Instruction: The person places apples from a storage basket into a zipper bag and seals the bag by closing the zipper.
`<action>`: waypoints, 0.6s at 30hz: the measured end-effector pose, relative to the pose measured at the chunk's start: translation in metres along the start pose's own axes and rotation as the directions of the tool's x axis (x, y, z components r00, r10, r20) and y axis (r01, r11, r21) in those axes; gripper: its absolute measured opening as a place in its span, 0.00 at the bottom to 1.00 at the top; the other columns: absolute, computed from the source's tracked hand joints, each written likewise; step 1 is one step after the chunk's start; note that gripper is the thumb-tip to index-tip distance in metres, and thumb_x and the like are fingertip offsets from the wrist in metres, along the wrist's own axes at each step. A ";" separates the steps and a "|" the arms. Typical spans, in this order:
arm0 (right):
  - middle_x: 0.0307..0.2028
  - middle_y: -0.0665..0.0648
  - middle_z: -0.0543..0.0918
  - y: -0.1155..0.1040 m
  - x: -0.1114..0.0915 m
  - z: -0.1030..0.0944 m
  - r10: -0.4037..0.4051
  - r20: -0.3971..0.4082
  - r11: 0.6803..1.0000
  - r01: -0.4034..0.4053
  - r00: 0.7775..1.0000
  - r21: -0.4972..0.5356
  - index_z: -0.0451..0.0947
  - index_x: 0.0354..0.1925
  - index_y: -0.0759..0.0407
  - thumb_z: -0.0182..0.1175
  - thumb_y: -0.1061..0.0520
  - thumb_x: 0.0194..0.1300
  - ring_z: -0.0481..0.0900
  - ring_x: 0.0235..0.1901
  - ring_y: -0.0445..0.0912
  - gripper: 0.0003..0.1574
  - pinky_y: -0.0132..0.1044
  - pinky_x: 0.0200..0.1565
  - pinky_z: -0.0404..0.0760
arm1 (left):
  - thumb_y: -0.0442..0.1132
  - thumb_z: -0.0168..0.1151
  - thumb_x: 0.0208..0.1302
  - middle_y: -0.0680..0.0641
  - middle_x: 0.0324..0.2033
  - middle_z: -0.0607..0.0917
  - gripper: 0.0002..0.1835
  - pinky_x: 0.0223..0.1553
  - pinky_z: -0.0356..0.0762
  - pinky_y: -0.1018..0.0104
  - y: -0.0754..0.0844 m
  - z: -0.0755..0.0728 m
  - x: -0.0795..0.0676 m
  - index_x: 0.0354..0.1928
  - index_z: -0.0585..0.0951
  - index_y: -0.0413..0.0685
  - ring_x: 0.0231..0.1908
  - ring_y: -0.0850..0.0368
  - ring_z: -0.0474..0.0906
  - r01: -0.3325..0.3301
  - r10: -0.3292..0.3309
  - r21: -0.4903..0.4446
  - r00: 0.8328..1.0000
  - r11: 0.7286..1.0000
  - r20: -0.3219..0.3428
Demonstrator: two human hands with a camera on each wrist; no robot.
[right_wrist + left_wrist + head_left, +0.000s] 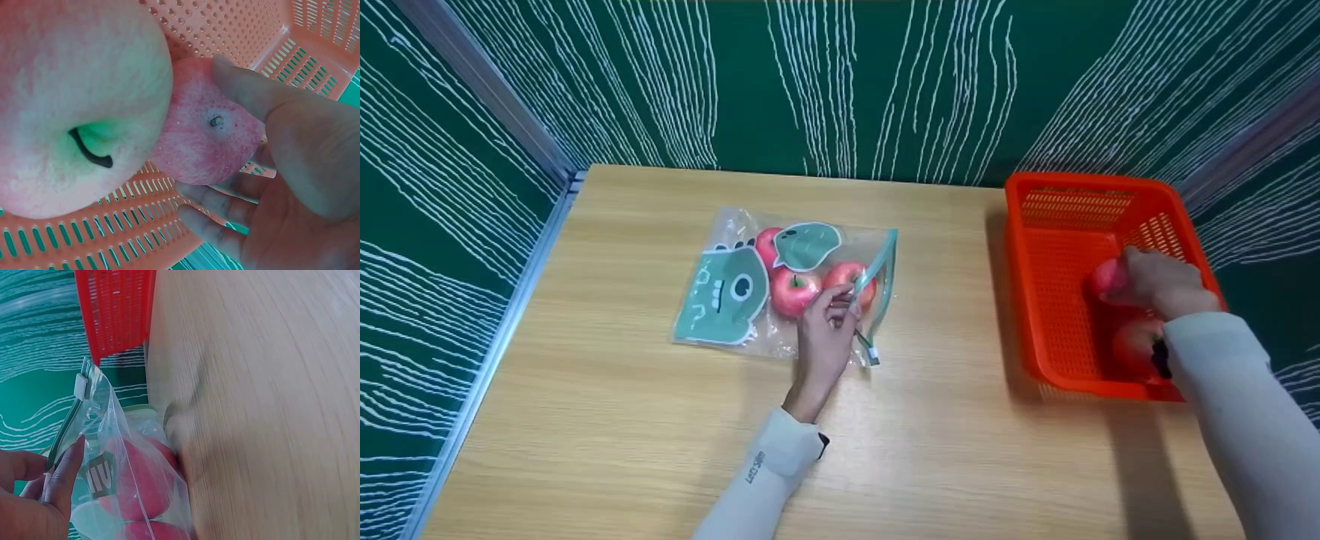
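Observation:
A clear zip bag point(769, 337) with a green cartoon dinosaur print lies on the table with three red apples point(795, 292) inside. My left hand point(826, 330) pinches the green zip edge of its mouth, and a white slider point(81, 387) sits at one end of that edge. Inside the red plastic basket point(1027, 300) on the right, my right hand point(1162, 281) holds a pink-red apple point(211, 124) between thumb and fingers. Beside it in the basket is another apple point(79, 101), paler, with a dark curved stem.
The wooden table point(607, 420) runs up to a green wall point(877, 90) with white wavy lines at the back. Similar panels stand at the left and right sides. A gap of table separates the bag from the basket.

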State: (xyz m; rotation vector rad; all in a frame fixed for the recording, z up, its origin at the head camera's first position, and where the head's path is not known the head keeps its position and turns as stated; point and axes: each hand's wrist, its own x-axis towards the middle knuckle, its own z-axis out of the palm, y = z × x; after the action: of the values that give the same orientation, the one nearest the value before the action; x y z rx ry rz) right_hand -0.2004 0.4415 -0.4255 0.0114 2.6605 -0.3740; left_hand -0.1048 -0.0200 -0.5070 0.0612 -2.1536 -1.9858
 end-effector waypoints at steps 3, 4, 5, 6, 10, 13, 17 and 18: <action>0.57 0.78 0.69 0.000 0.001 0.000 -0.008 -0.002 1.000 0.008 1.000 -0.011 0.59 0.70 0.66 0.81 0.45 0.57 0.62 0.52 0.79 0.57 0.82 0.48 0.75 | 0.22 0.64 0.68 0.39 0.46 0.87 0.17 0.40 0.90 0.65 0.001 0.000 0.000 0.58 0.83 0.35 0.42 0.42 0.88 0.016 -0.017 0.007 1.000 1.000 0.004; 0.57 0.77 0.69 0.000 0.001 0.000 -0.004 -0.003 1.000 0.003 1.000 -0.006 0.60 0.70 0.66 0.81 0.45 0.58 0.62 0.52 0.79 0.56 0.82 0.48 0.75 | 0.22 0.64 0.68 0.39 0.45 0.87 0.17 0.41 0.90 0.65 0.001 0.000 0.000 0.58 0.83 0.35 0.42 0.42 0.88 0.017 -0.017 0.009 1.000 1.000 0.004; 0.57 0.77 0.68 0.000 0.001 0.000 -0.005 -0.001 1.000 0.005 1.000 -0.005 0.60 0.70 0.65 0.80 0.45 0.58 0.62 0.52 0.79 0.56 0.82 0.48 0.74 | 0.22 0.64 0.68 0.39 0.45 0.87 0.17 0.41 0.90 0.64 0.001 0.000 0.000 0.58 0.83 0.35 0.42 0.43 0.88 0.014 -0.014 0.011 1.000 1.000 0.002; 0.57 0.78 0.68 0.000 0.001 0.000 -0.008 0.000 1.000 0.008 1.000 -0.011 0.60 0.70 0.66 0.80 0.45 0.59 0.62 0.52 0.79 0.55 0.82 0.48 0.74 | 0.22 0.64 0.68 0.39 0.45 0.87 0.17 0.41 0.90 0.64 0.001 0.000 0.000 0.57 0.83 0.35 0.42 0.44 0.89 0.008 -0.008 0.015 1.000 1.000 0.000; 0.57 0.77 0.69 0.001 -0.001 0.000 -0.002 0.004 1.000 0.002 1.000 0.013 0.61 0.69 0.65 0.79 0.44 0.60 0.62 0.52 0.78 0.53 0.80 0.48 0.75 | 0.22 0.64 0.67 0.38 0.45 0.88 0.17 0.42 0.89 0.64 0.000 0.000 0.001 0.57 0.84 0.35 0.41 0.46 0.88 -0.004 0.004 0.019 1.000 1.000 -0.001; 0.57 0.76 0.69 0.000 -0.002 0.000 -0.004 -0.001 1.000 0.004 1.000 0.019 0.61 0.69 0.64 0.79 0.44 0.59 0.62 0.52 0.78 0.54 0.80 0.48 0.75 | 0.23 0.64 0.68 0.39 0.45 0.88 0.16 0.42 0.89 0.64 0.000 0.000 0.001 0.57 0.84 0.36 0.41 0.47 0.88 -0.001 0.001 0.021 1.000 1.000 0.003; 0.55 0.76 0.71 0.001 -0.001 -0.001 -0.001 -0.009 1.000 0.001 1.000 0.005 0.61 0.68 0.63 0.79 0.43 0.59 0.65 0.51 0.77 0.53 0.78 0.44 0.77 | 0.24 0.65 0.68 0.40 0.45 0.88 0.16 0.43 0.89 0.65 0.000 -0.001 0.002 0.57 0.84 0.36 0.40 0.51 0.88 -0.008 0.008 0.035 1.000 0.999 -0.003; 0.54 0.76 0.72 0.001 -0.001 -0.002 0.002 -0.008 1.000 -0.002 1.000 0.004 0.62 0.67 0.63 0.79 0.43 0.59 0.66 0.50 0.77 0.52 0.77 0.44 0.77 | 0.23 0.65 0.68 0.40 0.45 0.88 0.16 0.43 0.89 0.65 -0.001 -0.001 0.002 0.57 0.84 0.36 0.40 0.51 0.88 -0.010 0.010 0.037 1.000 0.999 -0.003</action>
State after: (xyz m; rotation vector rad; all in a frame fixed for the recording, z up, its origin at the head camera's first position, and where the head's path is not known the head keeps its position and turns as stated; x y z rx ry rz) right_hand -0.2005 0.4425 -0.4237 0.0173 2.6673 -0.3796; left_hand -0.1067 -0.0211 -0.5072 0.0597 -2.1846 -1.9389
